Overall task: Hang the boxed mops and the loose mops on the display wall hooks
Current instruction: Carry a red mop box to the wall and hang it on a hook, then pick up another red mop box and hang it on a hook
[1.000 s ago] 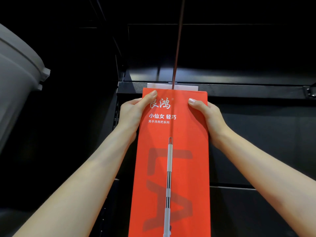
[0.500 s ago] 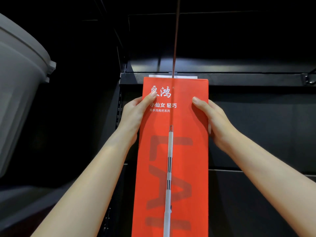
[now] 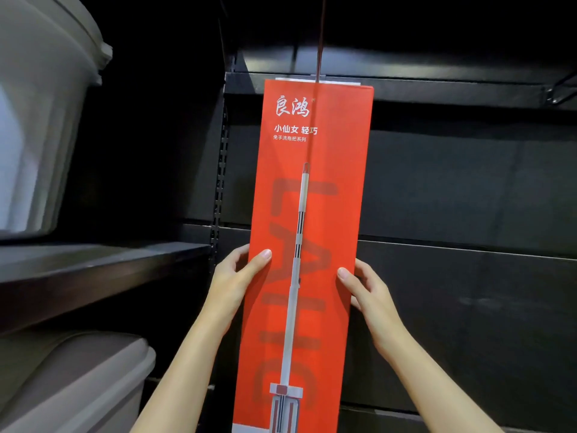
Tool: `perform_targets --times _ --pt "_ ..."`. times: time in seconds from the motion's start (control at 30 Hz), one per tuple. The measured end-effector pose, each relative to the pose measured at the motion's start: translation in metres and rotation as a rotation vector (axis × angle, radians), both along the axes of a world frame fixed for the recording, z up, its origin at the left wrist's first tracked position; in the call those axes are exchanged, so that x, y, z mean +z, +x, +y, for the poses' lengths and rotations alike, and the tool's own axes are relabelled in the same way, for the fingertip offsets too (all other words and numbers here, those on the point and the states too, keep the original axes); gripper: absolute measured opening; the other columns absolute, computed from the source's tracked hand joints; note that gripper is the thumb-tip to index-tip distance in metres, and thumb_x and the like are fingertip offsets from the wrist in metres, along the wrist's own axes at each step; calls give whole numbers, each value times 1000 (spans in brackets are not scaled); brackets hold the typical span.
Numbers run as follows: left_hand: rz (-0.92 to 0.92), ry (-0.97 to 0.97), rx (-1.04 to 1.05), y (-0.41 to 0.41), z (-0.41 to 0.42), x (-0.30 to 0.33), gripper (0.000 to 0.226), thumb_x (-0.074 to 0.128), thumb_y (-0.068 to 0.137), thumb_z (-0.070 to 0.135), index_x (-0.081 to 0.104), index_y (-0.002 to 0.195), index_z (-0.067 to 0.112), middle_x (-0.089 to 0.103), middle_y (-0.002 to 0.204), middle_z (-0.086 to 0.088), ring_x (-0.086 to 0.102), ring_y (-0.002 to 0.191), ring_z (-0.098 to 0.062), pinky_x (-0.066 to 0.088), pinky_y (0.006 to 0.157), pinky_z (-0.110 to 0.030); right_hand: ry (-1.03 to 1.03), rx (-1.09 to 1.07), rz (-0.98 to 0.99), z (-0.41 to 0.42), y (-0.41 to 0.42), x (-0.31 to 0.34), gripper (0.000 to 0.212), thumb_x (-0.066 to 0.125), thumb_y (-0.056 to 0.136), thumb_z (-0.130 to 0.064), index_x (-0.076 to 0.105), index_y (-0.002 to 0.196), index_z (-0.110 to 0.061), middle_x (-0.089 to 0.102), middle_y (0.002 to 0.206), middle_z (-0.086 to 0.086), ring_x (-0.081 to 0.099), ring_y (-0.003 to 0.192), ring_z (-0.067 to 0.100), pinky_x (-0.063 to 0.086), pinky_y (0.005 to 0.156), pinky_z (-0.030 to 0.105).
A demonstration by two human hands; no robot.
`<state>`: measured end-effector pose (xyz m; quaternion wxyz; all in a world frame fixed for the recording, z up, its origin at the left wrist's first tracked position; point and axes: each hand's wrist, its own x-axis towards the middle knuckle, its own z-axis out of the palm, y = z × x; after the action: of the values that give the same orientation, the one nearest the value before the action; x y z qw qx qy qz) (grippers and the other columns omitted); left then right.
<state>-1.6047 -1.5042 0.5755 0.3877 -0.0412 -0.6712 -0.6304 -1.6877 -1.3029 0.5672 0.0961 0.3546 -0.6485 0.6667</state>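
- The tall red cardboard mop box [image 3: 309, 214], printed with white Chinese characters and a picture of a mop, stands upright against the black display wall [image 3: 452, 182].
- The white tab [image 3: 315, 79] at the top edge of the box sits at the black horizontal rail [image 3: 437, 89], where a thin dark hook rod [image 3: 321, 32] crosses it.
- The left hand [image 3: 232, 276] grips the left edge of the box partway down, thumb on the front face and fingers curled behind.
- The right hand [image 3: 368, 292] grips the right edge at about the same height, thumb on the front face.
- A grey plastic bucket [image 3: 40, 120] stands on the dark shelf [image 3: 93, 260] to the left.
- A second grey plastic container [image 3: 78, 379] sits below that shelf.
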Motion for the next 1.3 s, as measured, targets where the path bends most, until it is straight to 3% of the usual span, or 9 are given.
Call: perform_targets --times 0.2,0.4,0.63,0.8,0.93,1.0,1.07,1.2,1.3 --pt "-11 11 -31 1 0 -4 49 66 76 48 63 117 21 72 107 2 71 89 -8 52 60 -12 -50 18 0 -3 5 -3 54 61 76 -50 60 124 -25 69 116 -6 67 104 8 53 88 29" --pt "-43 -9 -42 1 1 -7 57 66 71 54 62 118 22 71 107 3 71 90 -10 57 73 -26 -73 -33 -15 -4 6 -8 55 58 78 -53 60 124 -23 69 116 -4 67 104 11 54 89 32" --pt "-73 -46 20 2 5 -5 54 62 80 52 59 123 20 68 111 1 68 95 -13 56 76 -29 10 -93 -16 0 18 -11 62 55 78 -56 54 130 -23 65 123 -4 64 108 9 52 93 30" --pt "-63 -116 345 11 26 -12 71 65 81 47 42 141 17 50 141 -10 48 128 -26 39 107 -47 212 -313 25 38 37 -35 55 54 92 -42 40 143 -25 44 144 -10 43 131 6 35 107 26" --pt "78 -253 649 39 73 -24 73 63 83 35 31 143 11 39 145 -18 33 135 -36 28 112 -49 430 -492 75 114 76 -69 52 50 94 -42 36 143 -32 37 146 -20 37 126 -5 29 104 20" --pt "138 -269 559 50 115 -35 69 57 82 41 31 141 16 40 145 -15 36 134 -35 28 112 -50 555 -619 84 165 108 -88 51 49 94 -44 35 142 -34 36 146 -21 39 123 -4 31 102 20" --pt "85 -391 432 59 173 -51 60 61 86 30 39 138 9 45 141 -18 40 130 -37 29 110 -47 671 -773 97 220 144 -107 50 48 94 -45 36 141 -33 38 145 -19 39 129 1 32 103 19" --pt "-132 -760 -31 89 315 -102 60 62 88 31 40 141 12 47 142 -8 42 130 -28 35 104 -41 832 -1063 19 332 229 -145 52 50 94 -42 39 142 -24 44 144 -8 40 133 12 33 111 30" --pt "-199 -979 -392 126 414 -153 61 58 89 38 37 143 18 44 145 -1 42 132 -20 37 105 -34 887 -1233 -110 406 307 -176 52 50 95 -39 38 143 -22 42 146 -6 37 136 13 28 111 28"
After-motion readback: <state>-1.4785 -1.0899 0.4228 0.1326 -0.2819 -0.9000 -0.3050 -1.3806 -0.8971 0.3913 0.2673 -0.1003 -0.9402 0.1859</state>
